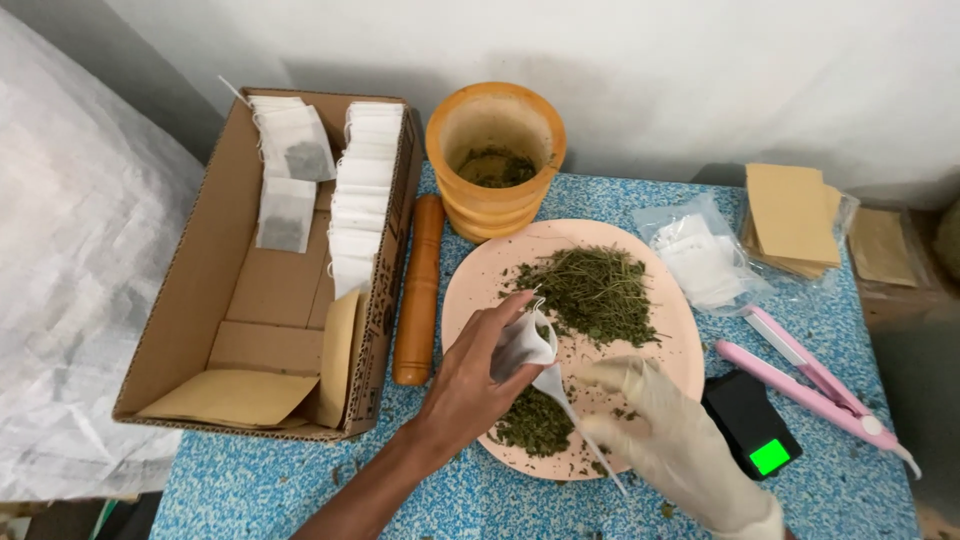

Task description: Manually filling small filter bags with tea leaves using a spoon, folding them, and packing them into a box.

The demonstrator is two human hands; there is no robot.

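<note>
Low in the frame's centre, our bare left hand [470, 385] pinches a small white filter bag [523, 343] between its fingers, right over the pink plate [480, 275]. Our gloved right hand [665, 430] has its fingers closed round a white spoon [560, 392] at the bag's mouth, above the dried green herbs [592, 290]. The black scale [750, 425] sits lower right on the table [300, 480].

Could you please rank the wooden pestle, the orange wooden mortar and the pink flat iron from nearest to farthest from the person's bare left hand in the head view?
From the left hand:
1. The long brown wooden pestle, lying just to its left beside the cardboard box.
2. The round orange wooden mortar, farther back, behind the plate.
3. The slim pink flat iron, far right, beyond the gloved hand.
</note>
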